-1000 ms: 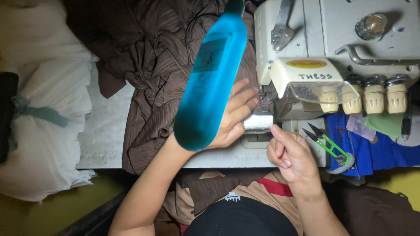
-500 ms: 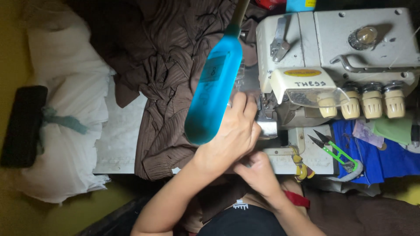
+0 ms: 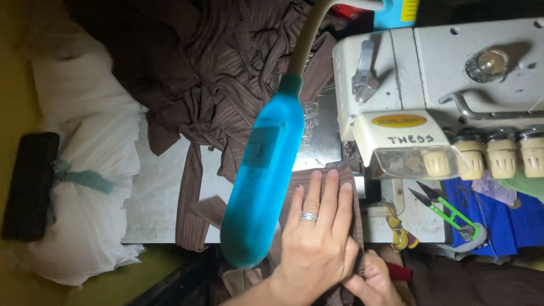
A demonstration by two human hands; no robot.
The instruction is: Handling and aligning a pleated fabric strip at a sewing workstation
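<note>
Brown ribbed fabric (image 3: 294, 187) under flat, open left hand (image 3: 317, 238); right hand (image 3: 371, 280) perhaps pinching its edge.

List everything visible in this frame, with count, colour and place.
sewing machine: 1, white, upper right
lamp: 1, blue head on grey neck, centre
brown fabric: heap, brown, top centre down to machine
thread snips: 1, green handles, right of hands
blue cloth: 1, blue, right edge
white fabric: heap, white, left
ring: 1, silver, left hand
left hand: flat on brown fabric
right hand: bottom, beside left
</note>
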